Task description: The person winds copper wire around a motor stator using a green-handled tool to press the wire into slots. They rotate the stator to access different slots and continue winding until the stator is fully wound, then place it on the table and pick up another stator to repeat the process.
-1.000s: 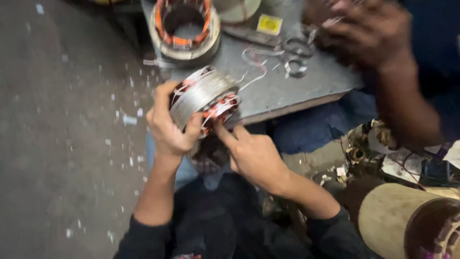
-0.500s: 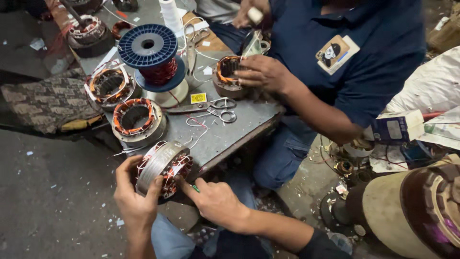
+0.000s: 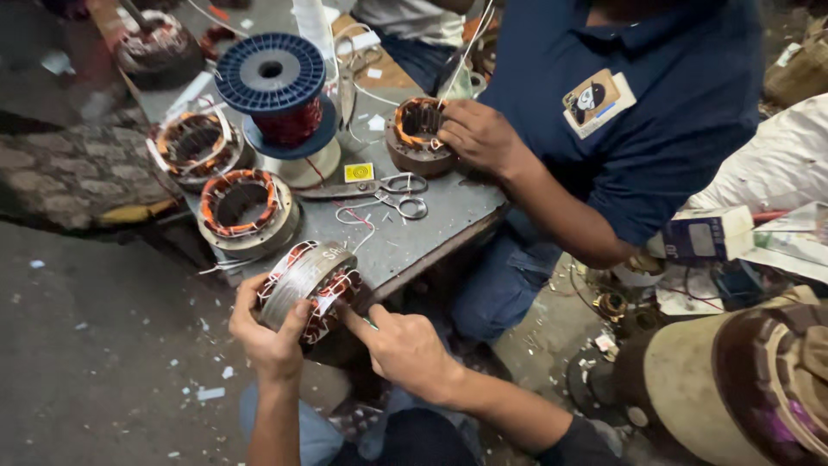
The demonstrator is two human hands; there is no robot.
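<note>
My left hand grips a round metal motor stator with copper windings and white insulation, held just off the near edge of a grey metal table. My right hand presses its fingers against the stator's winding side, with a thin green tool partly hidden under the fingers. Across the table a person in a dark blue shirt rests a hand on another stator.
On the table stand two more wound stators, a blue wire spool on a white base, scissors and a small yellow tag. Motor parts and boxes crowd the floor at right. White scraps litter the grey floor at left.
The view has swung up from my hands to take in the table and the other person. My hands stay on the stator, which is now slightly farther right on the table's edge.
</note>
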